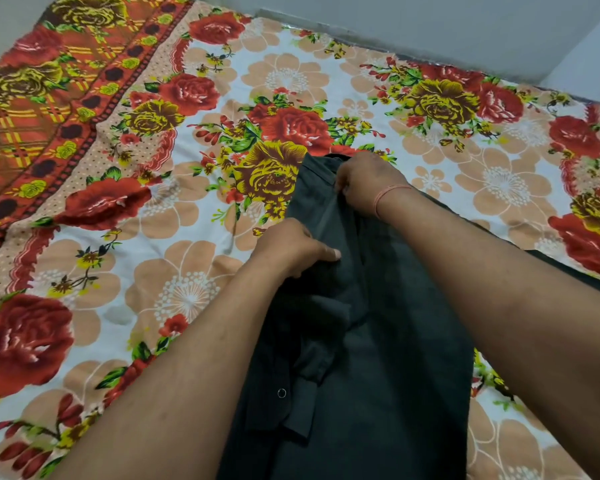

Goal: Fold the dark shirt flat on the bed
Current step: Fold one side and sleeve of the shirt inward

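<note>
The dark shirt [388, 341] lies lengthwise on the bed [187, 209], running from the collar at centre down to the bottom edge of the view. A sleeve with a cuff and a snap button is bunched over its left half. My right hand [368, 181] pinches the fabric near the collar end; a pink thread band circles its wrist. My left hand [295, 249] grips the shirt's left edge a little lower down, thumb on top of the cloth. Both forearms cross over parts of the shirt.
The bed carries a floral sheet with red and yellow roses, and an orange checked border [32, 109] at the far left. A pale wall [430, 22] runs along the bed's far edge.
</note>
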